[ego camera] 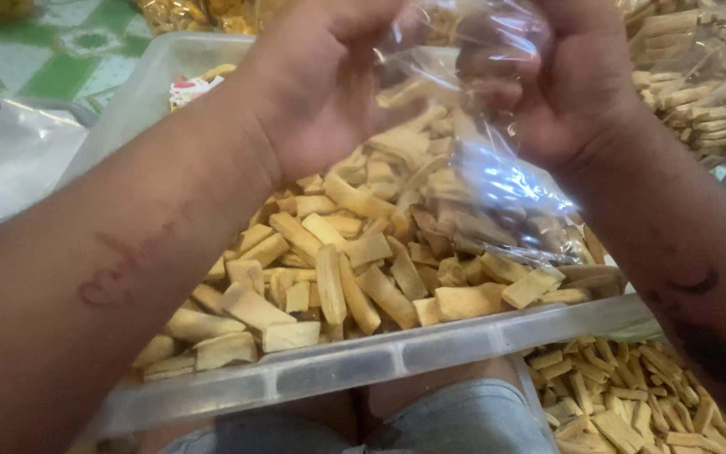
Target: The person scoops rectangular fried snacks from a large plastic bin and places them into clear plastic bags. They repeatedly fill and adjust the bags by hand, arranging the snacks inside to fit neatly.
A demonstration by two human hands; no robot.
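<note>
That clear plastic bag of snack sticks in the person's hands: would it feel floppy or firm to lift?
Probably floppy: the clear bag is thin, crinkled film, bunched by the left hand and right hand. The glossy film may be slippery. The snack sticks look dry and brittle, so squeezing might snap them.

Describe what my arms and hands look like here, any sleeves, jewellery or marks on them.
Both forearms are bare, with no sleeves in view. The left hand shows no ring, watch or glove; its forearm bears a reddish, scratch-like mark. The right hand is likewise bare, and its forearm carries dark tattoo markings near the elbow end. No wristbands are visible on either arm.
</note>
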